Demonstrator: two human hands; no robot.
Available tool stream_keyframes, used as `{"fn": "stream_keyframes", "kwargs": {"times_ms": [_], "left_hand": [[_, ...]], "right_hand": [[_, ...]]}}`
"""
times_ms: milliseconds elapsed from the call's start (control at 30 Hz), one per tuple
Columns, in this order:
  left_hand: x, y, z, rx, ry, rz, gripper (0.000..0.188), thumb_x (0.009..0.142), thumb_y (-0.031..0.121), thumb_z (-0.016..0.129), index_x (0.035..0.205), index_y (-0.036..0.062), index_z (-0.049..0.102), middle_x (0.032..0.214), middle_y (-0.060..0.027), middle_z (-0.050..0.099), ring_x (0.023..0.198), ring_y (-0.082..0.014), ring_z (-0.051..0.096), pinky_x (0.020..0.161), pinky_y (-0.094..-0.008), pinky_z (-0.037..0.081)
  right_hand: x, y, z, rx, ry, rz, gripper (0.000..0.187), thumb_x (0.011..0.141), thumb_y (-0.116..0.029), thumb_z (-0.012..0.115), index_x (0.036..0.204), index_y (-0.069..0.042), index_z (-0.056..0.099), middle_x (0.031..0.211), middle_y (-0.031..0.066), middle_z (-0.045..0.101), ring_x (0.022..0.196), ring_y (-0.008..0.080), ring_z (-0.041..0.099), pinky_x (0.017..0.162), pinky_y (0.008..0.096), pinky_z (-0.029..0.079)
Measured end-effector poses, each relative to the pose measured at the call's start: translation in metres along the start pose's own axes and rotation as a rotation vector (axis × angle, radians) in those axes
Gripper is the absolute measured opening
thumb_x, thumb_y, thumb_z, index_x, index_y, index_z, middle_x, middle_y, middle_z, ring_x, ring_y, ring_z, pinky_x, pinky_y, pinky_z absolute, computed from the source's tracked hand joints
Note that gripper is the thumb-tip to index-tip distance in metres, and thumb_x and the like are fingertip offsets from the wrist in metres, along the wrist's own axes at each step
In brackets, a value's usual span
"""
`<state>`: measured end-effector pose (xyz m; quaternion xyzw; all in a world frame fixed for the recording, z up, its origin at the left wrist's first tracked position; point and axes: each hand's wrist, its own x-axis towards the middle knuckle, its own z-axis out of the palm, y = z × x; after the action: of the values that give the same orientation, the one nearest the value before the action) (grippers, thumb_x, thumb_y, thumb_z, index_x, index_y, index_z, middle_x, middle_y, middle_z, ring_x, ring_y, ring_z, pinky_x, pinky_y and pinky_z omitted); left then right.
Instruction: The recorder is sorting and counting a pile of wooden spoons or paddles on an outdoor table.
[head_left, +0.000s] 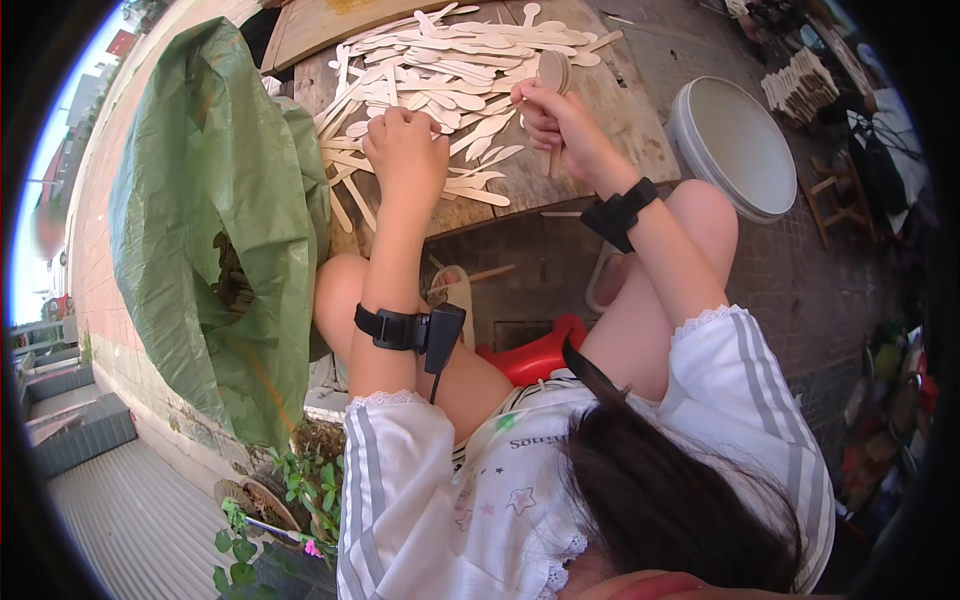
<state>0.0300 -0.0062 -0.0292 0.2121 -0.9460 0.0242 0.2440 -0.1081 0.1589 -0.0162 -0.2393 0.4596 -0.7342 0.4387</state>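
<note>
A heap of flat, pale wooden spoons (470,65) lies spread over a worn wooden table (640,135). My right hand (565,125) is closed around a small stack of wooden spoons (555,72). Their rounded ends point up above the fist, and the handles come out below it. At the near left side of the heap, my left hand (405,150) has its fingers curled down. A single wooden spoon (391,85) rises from those fingertips and lies across others; the fingers partly hide the grip.
A big green woven sack (215,230) stands open to the left of the table. To the right is a round white bucket (740,150). A red plastic stool (535,350) shows between my legs. Stacked wooden pieces (800,85) stand farther right, and a leafy plant (310,480) grows at lower left.
</note>
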Motion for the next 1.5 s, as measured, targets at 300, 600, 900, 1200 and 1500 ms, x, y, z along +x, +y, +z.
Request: {"fn": "stream_keyframes", "kwargs": {"times_ms": [300,600,900,1200,1500], "left_hand": [[-0.002,-0.001,0.021,-0.002,-0.334,-0.11,0.019,0.071,0.03,0.076,0.082,0.0149,0.07,0.1,-0.0089,0.06,0.104,-0.0321,0.048,0.09,-0.0467,0.034],[0.007,-0.027,-0.001,-0.154,-0.36,-0.391,0.021,0.071,0.034,0.075,0.082,0.0167,0.07,0.07,-0.0002,0.061,0.075,-0.0195,0.059,0.078,-0.0385,0.035],[0.011,-0.019,-0.027,-1.644,-0.511,-0.363,0.013,0.075,0.01,0.075,0.08,0.0071,0.063,0.066,0.0059,0.053,0.064,-0.0052,0.05,0.066,-0.0208,0.037],[0.004,0.017,-0.029,-1.648,-0.871,-0.232,0.017,0.069,0.004,0.076,0.077,0.0069,0.061,0.071,0.0046,0.053,0.068,-0.0048,0.051,0.067,-0.0223,0.045],[0.012,0.027,-0.031,-1.655,-0.906,-0.167,0.027,0.072,0.003,0.073,0.097,0.003,0.064,0.088,-0.0025,0.066,0.081,-0.009,0.062,0.073,-0.0245,0.05]], "right_hand": [[-0.016,-0.002,0.02,-0.412,0.034,-0.417,0.035,0.096,-0.035,0.05,0.079,-0.005,0.055,0.064,-0.0034,0.049,0.059,0.0067,0.042,0.056,0.0225,0.036],[-0.029,-0.013,0.021,-0.613,0.053,-0.538,0.039,0.096,-0.036,0.052,0.076,-0.002,0.053,0.065,0.0025,0.052,0.063,0.0099,0.046,0.06,0.0254,0.04],[-0.029,-0.017,0.024,-0.666,0.033,-0.492,0.045,0.096,-0.043,0.051,0.079,-0.002,0.056,0.07,0.0009,0.05,0.067,0.0094,0.044,0.064,0.0247,0.037],[-0.033,-0.012,0.035,-0.641,-0.165,-0.596,0.017,0.093,-0.018,0.056,0.097,-0.004,0.064,0.076,0.0037,0.066,0.072,0.0125,0.064,0.066,0.0247,0.049],[-0.037,-0.01,0.042,-0.648,-0.239,-0.589,0.044,0.093,-0.044,0.052,0.082,-0.003,0.064,0.075,0.0066,0.063,0.068,0.0206,0.058,0.063,0.0299,0.046]]}}
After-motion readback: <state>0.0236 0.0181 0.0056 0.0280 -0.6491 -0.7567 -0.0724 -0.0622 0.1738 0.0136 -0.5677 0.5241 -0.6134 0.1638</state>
